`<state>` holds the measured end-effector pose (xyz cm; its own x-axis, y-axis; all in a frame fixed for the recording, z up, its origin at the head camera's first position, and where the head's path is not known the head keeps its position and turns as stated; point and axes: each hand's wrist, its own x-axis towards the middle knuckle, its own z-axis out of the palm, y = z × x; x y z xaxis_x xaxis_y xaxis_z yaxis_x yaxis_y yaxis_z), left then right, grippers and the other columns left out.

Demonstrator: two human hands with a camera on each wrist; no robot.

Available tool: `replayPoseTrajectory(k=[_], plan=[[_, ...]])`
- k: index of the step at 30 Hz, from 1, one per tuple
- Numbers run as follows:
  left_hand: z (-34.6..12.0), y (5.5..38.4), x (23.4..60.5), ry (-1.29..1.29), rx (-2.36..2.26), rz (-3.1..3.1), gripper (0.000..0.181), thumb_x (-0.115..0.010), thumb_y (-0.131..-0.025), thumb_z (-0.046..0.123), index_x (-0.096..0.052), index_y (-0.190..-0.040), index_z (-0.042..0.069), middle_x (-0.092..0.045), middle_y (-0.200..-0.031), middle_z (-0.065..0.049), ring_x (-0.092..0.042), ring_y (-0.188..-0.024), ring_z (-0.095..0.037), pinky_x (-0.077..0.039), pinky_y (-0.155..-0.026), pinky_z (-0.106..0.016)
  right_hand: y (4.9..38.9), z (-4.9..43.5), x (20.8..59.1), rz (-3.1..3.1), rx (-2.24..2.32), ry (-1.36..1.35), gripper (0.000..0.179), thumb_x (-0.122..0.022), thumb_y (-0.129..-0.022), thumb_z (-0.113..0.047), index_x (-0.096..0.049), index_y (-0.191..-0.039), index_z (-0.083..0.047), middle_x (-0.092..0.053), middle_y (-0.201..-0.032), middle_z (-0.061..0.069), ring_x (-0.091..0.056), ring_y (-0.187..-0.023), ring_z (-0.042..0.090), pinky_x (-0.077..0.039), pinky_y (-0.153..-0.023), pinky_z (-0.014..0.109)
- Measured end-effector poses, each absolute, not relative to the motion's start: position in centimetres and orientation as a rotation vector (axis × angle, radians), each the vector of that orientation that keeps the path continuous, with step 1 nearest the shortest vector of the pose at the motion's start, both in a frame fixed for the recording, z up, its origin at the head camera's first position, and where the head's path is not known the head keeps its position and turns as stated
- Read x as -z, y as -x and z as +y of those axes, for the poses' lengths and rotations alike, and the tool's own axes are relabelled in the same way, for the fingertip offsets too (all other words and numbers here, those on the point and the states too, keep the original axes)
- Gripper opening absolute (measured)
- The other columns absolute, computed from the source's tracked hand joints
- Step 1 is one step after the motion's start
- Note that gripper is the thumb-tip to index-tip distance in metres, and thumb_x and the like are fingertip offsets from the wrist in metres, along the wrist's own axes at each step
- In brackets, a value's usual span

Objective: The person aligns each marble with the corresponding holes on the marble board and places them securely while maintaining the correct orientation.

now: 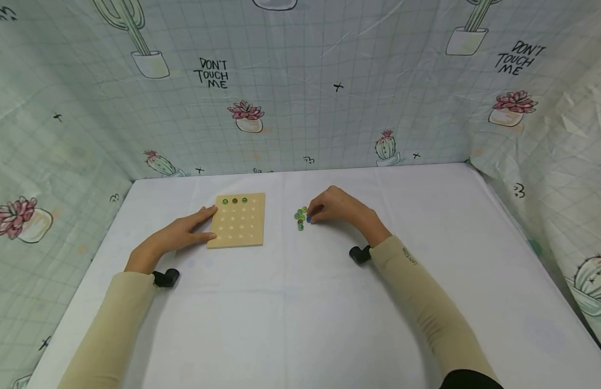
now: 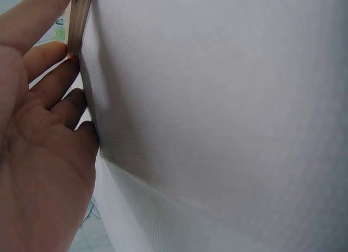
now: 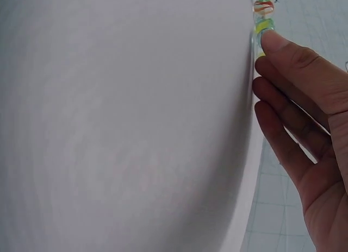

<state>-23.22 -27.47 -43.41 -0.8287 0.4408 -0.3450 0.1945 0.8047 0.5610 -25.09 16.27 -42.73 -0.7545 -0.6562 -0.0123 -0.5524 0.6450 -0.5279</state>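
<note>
A square wooden board [image 1: 237,243] with rows of round hollows lies left of centre on the table. Three marbles sit in its far row, two green and a darker amber one [image 1: 234,200]. My left hand [image 1: 186,231] rests at the board's left edge, thumb and fingers spread and fairly straight; the left wrist view has the fingertips against its side [image 2: 79,24]. To the right, my right hand [image 1: 340,206] pinches a blue marble [image 1: 309,219] between thumb and fingertips. It is at the edge of a small cluster of green and yellowish glass marbles [image 1: 300,216].
A white cloth [image 1: 281,313] covers the table. Behind and beside it hangs a sheet printed with cacti [image 1: 305,119]. In the right wrist view, a marble with orange swirls [image 3: 263,7] shows above my thumb. Black wrist cameras [image 1: 166,277] sit by both cuffs.
</note>
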Motion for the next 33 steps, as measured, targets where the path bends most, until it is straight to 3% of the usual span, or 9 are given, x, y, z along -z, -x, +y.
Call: replayPoseTrajectory(k=[21, 33], plan=[[-27.2, 23.1, 42.9, -0.473, -0.695, 2.532, 0.093, -0.067, -0.095, 0.052, -0.015, -0.165, 0.018, -0.005, -0.169, -0.022, -0.005, -0.154, -0.045, -0.011, -0.119, -0.069, 24.4, 17.5, 42.7, 2.715, 1.034, 0.781, 0.012, -0.084, -0.086, -0.017, -0.083, -0.098, -0.015, -0.078, -0.093, -0.005, -0.072, -0.087, 0.009, -0.058, -0.081, 0.03], [-27.1, 23.2, 42.8, -0.49, -0.656, 2.533, 0.094, -0.065, -0.096, 0.054, -0.015, -0.165, 0.014, -0.006, -0.168, -0.025, -0.006, -0.153, -0.047, -0.012, -0.119, -0.068, 24.7, 16.6, 42.5, 2.733, 1.179, 0.838, 0.014, -0.081, -0.089, -0.022, -0.082, -0.102, -0.016, -0.078, -0.1, -0.005, -0.069, -0.089, 0.01, -0.056, -0.079, 0.03]])
